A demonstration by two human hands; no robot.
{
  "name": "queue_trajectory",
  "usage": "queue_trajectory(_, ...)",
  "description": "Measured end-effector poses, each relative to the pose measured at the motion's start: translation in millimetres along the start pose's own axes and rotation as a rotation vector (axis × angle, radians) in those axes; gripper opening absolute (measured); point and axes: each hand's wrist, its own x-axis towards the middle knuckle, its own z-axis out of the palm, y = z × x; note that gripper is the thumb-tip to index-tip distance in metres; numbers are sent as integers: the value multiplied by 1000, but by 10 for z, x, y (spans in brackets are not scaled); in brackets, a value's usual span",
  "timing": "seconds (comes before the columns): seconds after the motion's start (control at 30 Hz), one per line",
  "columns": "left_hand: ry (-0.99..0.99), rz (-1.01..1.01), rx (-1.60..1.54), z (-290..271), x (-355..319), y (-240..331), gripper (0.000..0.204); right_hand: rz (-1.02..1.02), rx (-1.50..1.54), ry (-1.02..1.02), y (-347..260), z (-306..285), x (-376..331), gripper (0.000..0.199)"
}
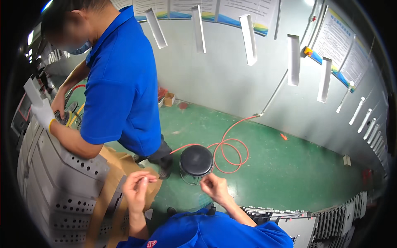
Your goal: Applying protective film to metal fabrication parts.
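My left hand is raised in front of me, palm inward, its fingers loosely bent toward the right and the thumb apart from them. Nothing shows in it. It is nearest to the brown cardboard on the stacked grey metal panels. Across from it, my right hand is held with the fingers curled together. Its fingertips are slightly blurred, and what they hold, if anything, cannot be made out. Just beyond that hand is a round stool with a black seat, apart from it as far as I can see.
At the left a co-worker in a blue shirt bends over the panels with a round hand tool, one hand gloved. A red hose lies coiled on the green floor. Slotted metal parts stand in rows at the lower right.
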Motion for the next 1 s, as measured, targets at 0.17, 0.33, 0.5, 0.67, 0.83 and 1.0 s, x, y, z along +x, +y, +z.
queue_trajectory(0.17, 251, 195, 104, -447, 54, 265, 11, -188, -57, -58, -243, 315, 116, 15)
queue_trajectory(0.33, 397, 476, 335, -746, 107, 383, 13, -168, -6, -31, -263, 390, 107, 14)
queue_trajectory(0.5, 492, 677, 443, -1035, 150, 424, 17, -125, 22, -24, -198, 353, 95, 14)
queue_trajectory(0.67, 673, 699, 433, -1165, 153, 505, 20, -72, -23, -45, -192, 296, 123, 13)
queue_trajectory(0.83, 775, 809, 494, -1241, 174, 659, 24, -126, 8, -28, -153, 326, 141, 12)
queue_trajectory(1.0, 919, 903, 525, -1282, 156, 847, 27, -89, 32, -46, -129, 317, 127, 12)
